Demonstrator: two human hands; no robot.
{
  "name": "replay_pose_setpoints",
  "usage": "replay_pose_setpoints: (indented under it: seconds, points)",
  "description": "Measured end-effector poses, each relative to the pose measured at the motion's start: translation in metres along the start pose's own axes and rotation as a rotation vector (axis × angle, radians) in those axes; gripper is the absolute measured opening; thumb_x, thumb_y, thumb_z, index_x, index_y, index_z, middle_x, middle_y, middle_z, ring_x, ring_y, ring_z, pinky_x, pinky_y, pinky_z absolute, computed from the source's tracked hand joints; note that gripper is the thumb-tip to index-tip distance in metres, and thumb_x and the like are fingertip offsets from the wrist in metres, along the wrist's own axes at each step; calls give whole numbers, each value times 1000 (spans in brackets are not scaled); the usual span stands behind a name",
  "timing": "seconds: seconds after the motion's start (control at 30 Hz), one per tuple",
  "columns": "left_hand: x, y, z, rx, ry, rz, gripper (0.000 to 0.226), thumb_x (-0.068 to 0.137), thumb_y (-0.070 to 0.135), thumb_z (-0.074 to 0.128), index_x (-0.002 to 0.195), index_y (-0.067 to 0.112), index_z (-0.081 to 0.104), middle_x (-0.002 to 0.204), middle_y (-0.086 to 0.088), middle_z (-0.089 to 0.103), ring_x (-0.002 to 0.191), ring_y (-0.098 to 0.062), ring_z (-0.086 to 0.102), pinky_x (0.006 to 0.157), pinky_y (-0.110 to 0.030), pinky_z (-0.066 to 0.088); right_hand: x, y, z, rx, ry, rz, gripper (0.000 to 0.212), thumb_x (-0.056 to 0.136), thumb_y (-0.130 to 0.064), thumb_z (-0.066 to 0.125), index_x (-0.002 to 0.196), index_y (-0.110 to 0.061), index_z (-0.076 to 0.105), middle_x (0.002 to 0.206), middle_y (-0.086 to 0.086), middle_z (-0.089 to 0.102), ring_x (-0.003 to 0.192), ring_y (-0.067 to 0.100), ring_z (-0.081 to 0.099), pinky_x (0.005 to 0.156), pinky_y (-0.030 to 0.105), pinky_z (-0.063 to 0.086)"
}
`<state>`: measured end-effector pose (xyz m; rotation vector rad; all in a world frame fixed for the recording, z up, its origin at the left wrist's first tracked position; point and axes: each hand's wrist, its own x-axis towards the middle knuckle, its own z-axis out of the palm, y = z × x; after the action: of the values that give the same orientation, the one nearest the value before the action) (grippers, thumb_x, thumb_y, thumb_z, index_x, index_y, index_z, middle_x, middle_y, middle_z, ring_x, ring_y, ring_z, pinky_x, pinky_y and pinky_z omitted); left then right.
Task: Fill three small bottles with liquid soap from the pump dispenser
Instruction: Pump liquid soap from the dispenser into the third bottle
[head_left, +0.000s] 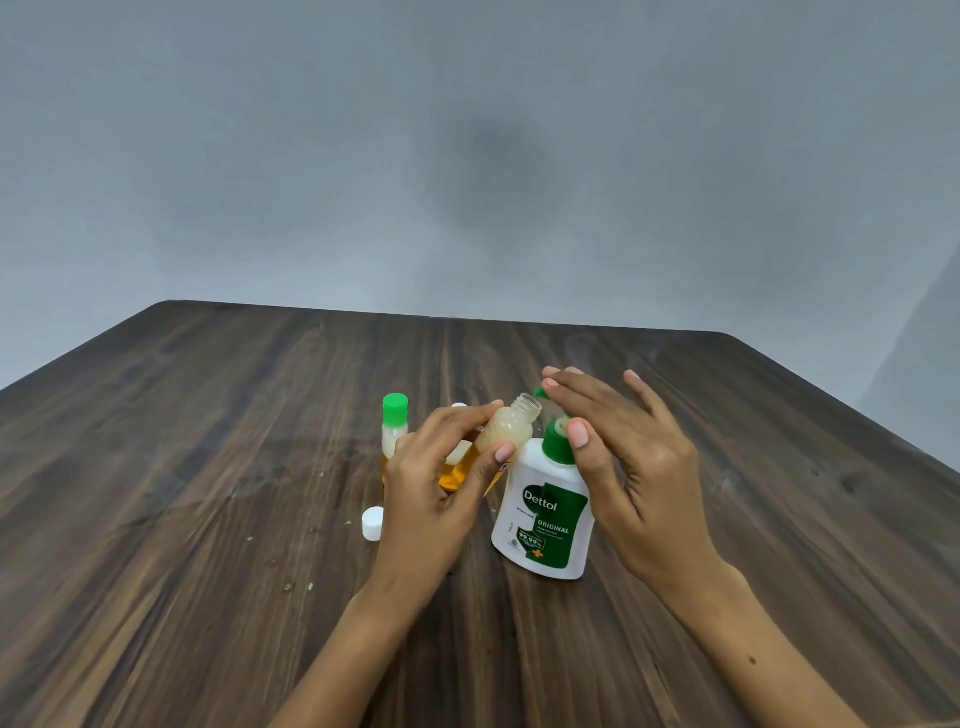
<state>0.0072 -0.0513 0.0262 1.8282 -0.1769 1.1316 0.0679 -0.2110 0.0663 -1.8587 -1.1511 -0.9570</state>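
A white Dettol pump dispenser (543, 512) with a green pump stands on the wooden table (208, 467). My left hand (441, 483) grips a small uncapped bottle (511, 428), tilted, its open mouth close to the pump's spout; amber soap and foam show inside it. My right hand (628, 462) lies over the green pump head with straight fingers, the thumb at the pump's collar. A green-capped small bottle (395, 431) stands upright just left of my left hand. Behind my left hand a further amber-filled bottle (457, 467) is mostly hidden.
A loose white cap (373, 524) lies on the table near my left wrist. Another white cap (459, 406) peeks out behind my left fingers. The table's far edge meets a grey wall; wide bare wood lies left and right.
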Motion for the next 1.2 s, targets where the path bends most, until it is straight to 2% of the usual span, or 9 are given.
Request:
replay_pose_setpoints:
  seconds: [0.27, 0.4, 0.5, 0.6, 0.73, 0.83, 1.0, 1.2]
  points:
    - [1, 1, -1, 2, 0, -3, 28, 88, 37, 61, 112, 23, 66, 106, 9, 68, 103, -7, 62, 84, -31, 52, 2, 2, 7, 35, 53, -1, 42, 101, -32, 37, 108, -11, 72, 115, -1, 70, 114, 9, 62, 106, 48, 39]
    - [1, 1, -1, 5, -6, 0, 29, 88, 36, 61, 112, 21, 66, 106, 8, 69, 102, -5, 62, 86, -15, 46, 2, 1, 7, 38, 59, 8, 40, 100, -29, 39, 106, -10, 73, 114, -1, 71, 113, 9, 63, 105, 48, 40]
    - [1, 1, -2, 4, -6, 1, 31, 88, 35, 61, 111, 16, 68, 105, 7, 69, 101, -6, 62, 86, -13, 44, 6, 0, 6, 53, 57, 20, 42, 100, -30, 38, 106, -9, 74, 114, -1, 71, 112, 10, 64, 106, 48, 39]
    - [1, 1, -2, -9, -3, -2, 31, 88, 35, 61, 111, 15, 68, 105, 7, 69, 102, -6, 62, 86, -14, 45, 7, 0, 6, 46, 74, 12, 39, 99, -28, 40, 104, -9, 74, 113, -2, 71, 110, 10, 64, 105, 49, 40]
    - [1, 1, -1, 0, -5, 0, 28, 88, 35, 61, 112, 21, 66, 105, 10, 68, 102, -5, 62, 87, -14, 45, 3, -1, 11, 60, 118, 16, 36, 98, -24, 42, 101, -9, 74, 108, -2, 72, 105, 9, 66, 99, 49, 46]
    - [1, 1, -1, -3, -9, 5, 27, 88, 36, 61, 111, 23, 66, 105, 9, 68, 101, -9, 63, 87, -21, 47, 0, 0, 11, 61, 129, 10, 36, 98, -24, 42, 100, -9, 74, 107, -2, 72, 104, 10, 67, 97, 50, 47]
    - [0, 1, -1, -6, -2, 2, 27, 88, 36, 60, 111, 24, 65, 105, 11, 68, 101, -8, 63, 86, -26, 50, 9, 0, 7, 77, 98, 30, 44, 100, -31, 37, 100, -10, 75, 108, -4, 72, 105, 7, 66, 103, 47, 43]
    - [-1, 1, 0, -12, -11, -3, 25, 88, 36, 60, 111, 27, 64, 106, 15, 67, 101, -9, 63, 85, -33, 52, 5, 0, 10, 105, 124, 49, 37, 98, -25, 42, 98, -10, 75, 102, -4, 74, 98, 7, 68, 97, 48, 47]
